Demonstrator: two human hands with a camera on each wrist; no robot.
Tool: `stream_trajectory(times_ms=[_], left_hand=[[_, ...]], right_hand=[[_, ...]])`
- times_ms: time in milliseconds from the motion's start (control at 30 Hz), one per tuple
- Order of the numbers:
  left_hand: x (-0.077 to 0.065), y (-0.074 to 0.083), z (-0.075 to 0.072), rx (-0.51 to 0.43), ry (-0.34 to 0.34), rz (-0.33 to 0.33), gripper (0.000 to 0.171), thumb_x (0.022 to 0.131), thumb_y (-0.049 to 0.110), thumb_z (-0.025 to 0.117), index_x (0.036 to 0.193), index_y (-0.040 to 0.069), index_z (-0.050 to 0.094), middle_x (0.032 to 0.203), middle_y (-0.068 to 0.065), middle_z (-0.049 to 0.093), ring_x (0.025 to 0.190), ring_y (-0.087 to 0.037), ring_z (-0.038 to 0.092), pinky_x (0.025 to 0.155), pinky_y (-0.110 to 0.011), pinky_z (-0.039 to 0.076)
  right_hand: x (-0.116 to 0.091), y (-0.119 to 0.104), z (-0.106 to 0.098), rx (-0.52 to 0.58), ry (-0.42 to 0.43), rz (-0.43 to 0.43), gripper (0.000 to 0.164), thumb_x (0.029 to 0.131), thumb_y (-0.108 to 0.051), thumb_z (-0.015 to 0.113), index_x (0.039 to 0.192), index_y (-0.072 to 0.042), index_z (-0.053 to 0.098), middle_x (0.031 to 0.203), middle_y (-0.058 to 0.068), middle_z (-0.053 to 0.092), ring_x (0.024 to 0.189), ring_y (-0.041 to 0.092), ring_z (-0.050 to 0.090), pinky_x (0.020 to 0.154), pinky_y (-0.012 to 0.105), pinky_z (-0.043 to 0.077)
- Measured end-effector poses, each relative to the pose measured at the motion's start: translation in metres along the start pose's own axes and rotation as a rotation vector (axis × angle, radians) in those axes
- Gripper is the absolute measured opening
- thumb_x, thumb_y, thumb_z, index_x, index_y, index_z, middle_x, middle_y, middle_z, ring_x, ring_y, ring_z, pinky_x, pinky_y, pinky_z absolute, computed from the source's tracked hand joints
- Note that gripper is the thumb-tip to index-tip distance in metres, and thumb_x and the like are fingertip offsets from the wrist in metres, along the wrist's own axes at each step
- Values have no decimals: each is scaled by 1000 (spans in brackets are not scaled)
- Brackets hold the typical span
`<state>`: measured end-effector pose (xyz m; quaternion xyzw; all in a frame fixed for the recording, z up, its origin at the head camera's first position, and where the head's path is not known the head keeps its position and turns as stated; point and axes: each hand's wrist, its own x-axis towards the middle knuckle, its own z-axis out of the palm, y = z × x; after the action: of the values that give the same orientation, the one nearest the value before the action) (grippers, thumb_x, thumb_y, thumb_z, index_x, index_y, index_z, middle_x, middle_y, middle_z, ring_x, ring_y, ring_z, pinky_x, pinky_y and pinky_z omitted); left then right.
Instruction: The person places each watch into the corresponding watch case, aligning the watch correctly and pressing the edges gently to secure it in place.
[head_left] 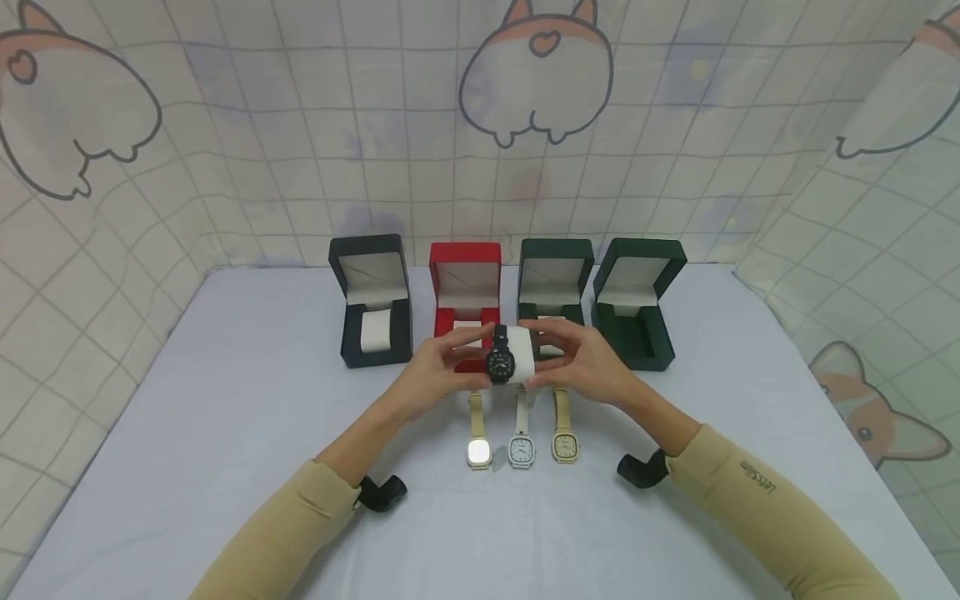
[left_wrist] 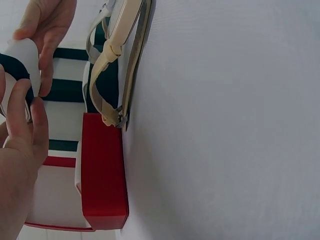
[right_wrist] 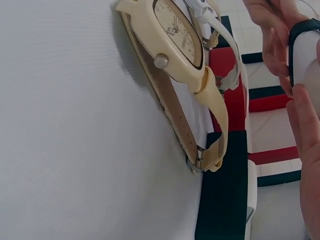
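Both hands meet over the table, in front of the boxes. My left hand (head_left: 435, 369) grips a black watch (head_left: 500, 365) from the left, fingertips at its strap and case. From the right, my right hand (head_left: 585, 358) holds a white watch cushion (head_left: 522, 354) between thumb and fingers. The watch's dark strap (left_wrist: 16, 67) goes around the cushion near its left end, as both wrist views show too. Just below the hands lie a gold watch (head_left: 478, 452), a white watch (head_left: 521, 451) and a beige-gold watch (head_left: 565, 447).
Along the back stand open watch boxes: a black box (head_left: 367, 244) with a white cushion (head_left: 376, 331), a red box (head_left: 465, 252), a green box (head_left: 557, 248), and another green box (head_left: 660, 354) whose dark inside shows. Behind them hangs a patterned cloth (head_left: 420, 167).
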<state>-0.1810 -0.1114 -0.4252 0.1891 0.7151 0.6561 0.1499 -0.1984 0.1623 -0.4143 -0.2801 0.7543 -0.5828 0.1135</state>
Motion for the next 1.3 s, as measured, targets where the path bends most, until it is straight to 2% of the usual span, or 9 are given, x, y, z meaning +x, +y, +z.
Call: stream_trajectory(times_ms=[167, 333, 633, 900, 1100, 1300], left_hand=[[0, 0, 1, -5, -12, 2, 76, 87, -7, 77, 154, 18, 49, 149, -8, 48, 132, -30, 55, 97, -38, 55], [1, 2, 2, 32, -9, 19, 77, 87, -6, 78, 154, 18, 49, 148, -7, 49, 132, -29, 55, 98, -37, 54], [1, 0, 5, 67, 1, 11, 76, 88, -2, 79, 154, 18, 49, 143, -7, 54, 129, -26, 57, 100, -36, 52], [3, 2, 5, 111, 5, 23, 77, 85, -2, 82, 153, 16, 51, 141, -7, 55, 126, -25, 59, 99, -37, 54], [0, 2, -3, 79, -23, -29, 75, 86, 1, 82, 152, 18, 52, 142, -3, 55, 127, -23, 59, 99, -36, 53], [-2, -1, -7, 52, -44, -26, 73, 86, 0, 82, 151, 17, 53, 142, -4, 55, 125, -23, 61, 99, -36, 54]], right_hand=[[-2, 4, 2, 15, 10, 9, 76, 79, 2, 87, 147, -5, 53, 144, 13, 50, 129, 37, 54, 92, 36, 57], [-3, 5, 3, -4, 26, -27, 78, 78, 3, 87, 147, -6, 53, 144, 12, 51, 129, 36, 55, 91, 36, 57], [-5, 9, 5, 8, 25, -33, 79, 78, 5, 86, 148, -3, 51, 142, 12, 50, 127, 37, 55, 91, 36, 57], [-5, 10, 7, -17, 29, -76, 80, 77, 5, 87, 148, 0, 51, 141, 12, 51, 125, 37, 56, 90, 36, 58], [-2, 14, 11, 23, 2, -36, 80, 79, 4, 86, 149, -1, 49, 144, 11, 50, 128, 35, 54, 91, 37, 57], [-2, 16, 12, 36, -10, -1, 81, 80, 2, 85, 151, 0, 46, 147, 12, 48, 134, 35, 51, 92, 36, 56]])
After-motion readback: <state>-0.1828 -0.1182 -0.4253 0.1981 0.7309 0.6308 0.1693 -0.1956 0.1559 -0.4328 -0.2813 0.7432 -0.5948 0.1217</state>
